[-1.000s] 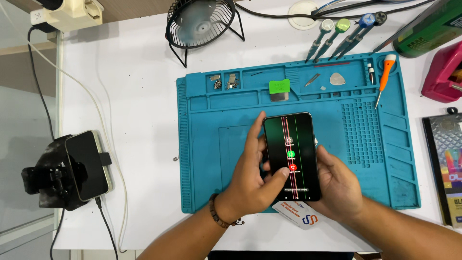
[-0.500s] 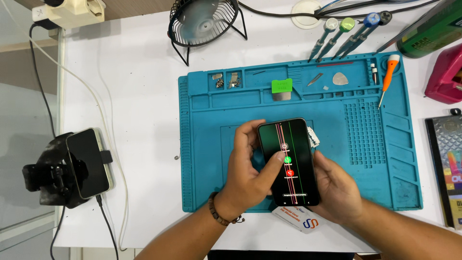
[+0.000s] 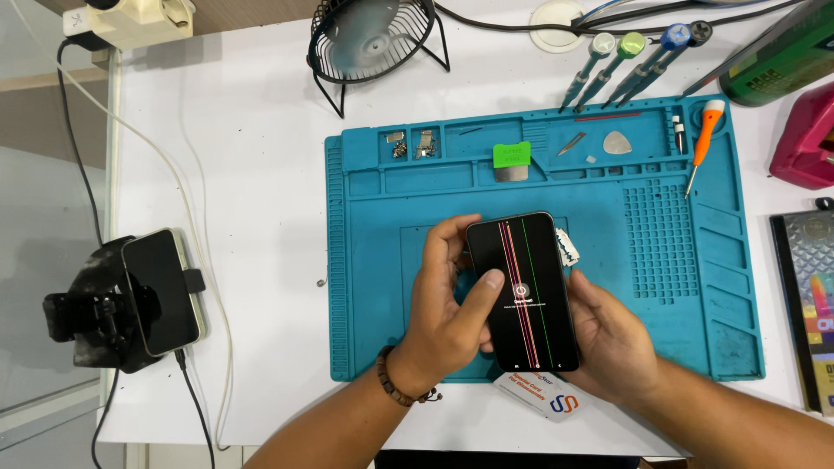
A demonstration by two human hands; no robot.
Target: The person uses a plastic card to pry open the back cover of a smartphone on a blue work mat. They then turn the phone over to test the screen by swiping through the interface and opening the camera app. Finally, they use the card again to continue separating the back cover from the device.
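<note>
Left hand (image 3: 447, 317) wrapped the left edge of the black smartphone (image 3: 521, 291), fingers curled behind it, thumb laid across the glass toward a small round icon at mid-screen. Right hand (image 3: 612, 339) cupped the phone's right edge and lower corner — closed around it, palm under. Phone was held just above the middle of the teal work mat (image 3: 539, 234), screen up, lit, with red, pink and green vertical lines running its full height.

Step in hand, as judged: testing a faulty display, with the thumb working an on-screen control. Next move would seem to call for a steady grip from the right hand and a short, precise thumb press or slide on that icon.

Containers, all placed from the mat:
- Top-row compartments, left end — two small metal parts (image 3: 410, 143).
- Top row, centre — a green tag (image 3: 512, 155) on a grey plate.
- Top row, right — a metal blade and a pale triangular pick (image 3: 618, 142).
- Right edge — an orange-handled screwdriver (image 3: 702, 130) lying across the rim.

Off the mat: a row of precision screwdrivers (image 3: 638, 56) beyond its top edge, a small black fan (image 3: 372, 39) beyond its top-left corner, a second phone in a holder (image 3: 161, 291) well to its left, a printed card (image 3: 547, 395) at its bottom edge.
</note>
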